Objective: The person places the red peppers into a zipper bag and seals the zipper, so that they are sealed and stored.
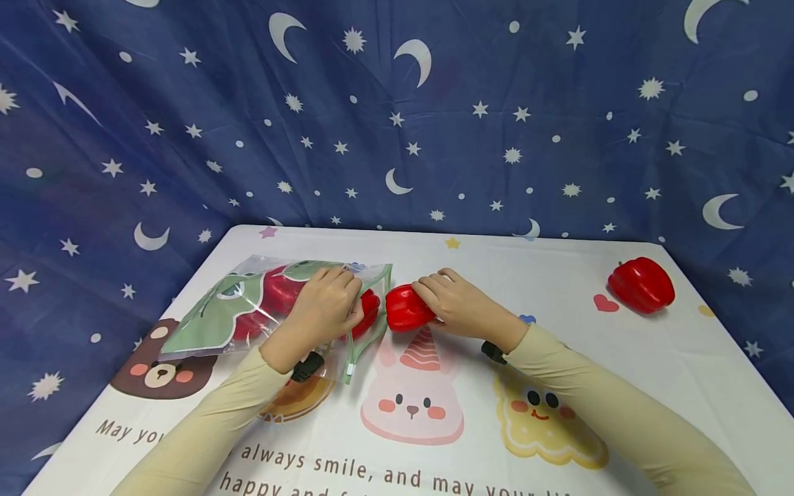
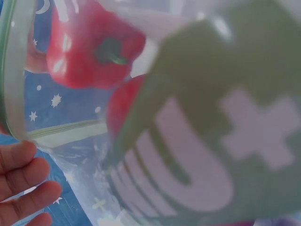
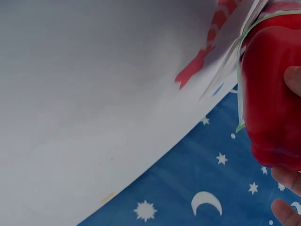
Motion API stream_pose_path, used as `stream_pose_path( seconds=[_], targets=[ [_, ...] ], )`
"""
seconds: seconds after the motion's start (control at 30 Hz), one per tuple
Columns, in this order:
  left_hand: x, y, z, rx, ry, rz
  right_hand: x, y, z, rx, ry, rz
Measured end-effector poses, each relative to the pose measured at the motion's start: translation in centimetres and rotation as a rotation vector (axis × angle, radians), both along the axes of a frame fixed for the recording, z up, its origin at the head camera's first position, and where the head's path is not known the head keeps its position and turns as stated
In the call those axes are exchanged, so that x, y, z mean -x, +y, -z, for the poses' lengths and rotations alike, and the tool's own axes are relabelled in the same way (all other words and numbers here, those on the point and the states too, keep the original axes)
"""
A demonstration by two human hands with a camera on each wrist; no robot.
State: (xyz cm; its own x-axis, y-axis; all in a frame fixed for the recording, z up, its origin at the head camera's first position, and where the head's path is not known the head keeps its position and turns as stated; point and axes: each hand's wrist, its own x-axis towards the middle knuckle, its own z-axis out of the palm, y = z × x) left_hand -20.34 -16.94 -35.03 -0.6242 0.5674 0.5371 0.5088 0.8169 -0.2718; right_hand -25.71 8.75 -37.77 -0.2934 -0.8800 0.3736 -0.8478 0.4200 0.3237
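Note:
My left hand (image 1: 329, 303) grips a clear zip bag (image 1: 214, 317) with a green print by its mouth edge. In the left wrist view, curled fingers (image 2: 28, 181) lie beside the green zip strip (image 2: 70, 132). Several red bell peppers are inside the bag; one (image 1: 370, 310) lies near the opening, and another shows its green stem (image 2: 109, 51). My right hand (image 1: 462, 303) holds a red bell pepper (image 1: 406, 308) just outside the bag's mouth. Thumb and fingers span that pepper in the right wrist view, (image 3: 273, 94) its glossy side toward the camera.
Another red bell pepper (image 1: 642, 284) lies at the table's far right. The white tablecloth (image 1: 546, 275) carries printed cartoon figures and lettering. Behind the table hangs a blue curtain (image 1: 459, 165) with moons and stars. Each wrist wears a dark camera strap.

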Motion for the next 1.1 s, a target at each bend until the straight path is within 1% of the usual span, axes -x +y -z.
stream_pose_path(
  seconds=[0.23, 0.43, 0.7, 1.1],
  targets=[
    [-0.1, 0.1, 0.0, -0.012, -0.003, 0.007, -0.1, -1.3, 0.4, -0.001, 0.008, 0.009],
    [-0.2, 0.1, 0.2, -0.019, 0.02, 0.034, -0.3, -2.1, 0.9, 0.011, 0.023, 0.019],
    [-0.3, 0.3, 0.1, -0.011, 0.044, 0.056, -0.6, -3.2, 0.9, 0.025, 0.058, 0.021],
    [-0.3, 0.2, 0.1, -0.007, 0.045, 0.049, -0.9, -5.2, 0.9, 0.047, 0.053, -0.001]
  ],
)
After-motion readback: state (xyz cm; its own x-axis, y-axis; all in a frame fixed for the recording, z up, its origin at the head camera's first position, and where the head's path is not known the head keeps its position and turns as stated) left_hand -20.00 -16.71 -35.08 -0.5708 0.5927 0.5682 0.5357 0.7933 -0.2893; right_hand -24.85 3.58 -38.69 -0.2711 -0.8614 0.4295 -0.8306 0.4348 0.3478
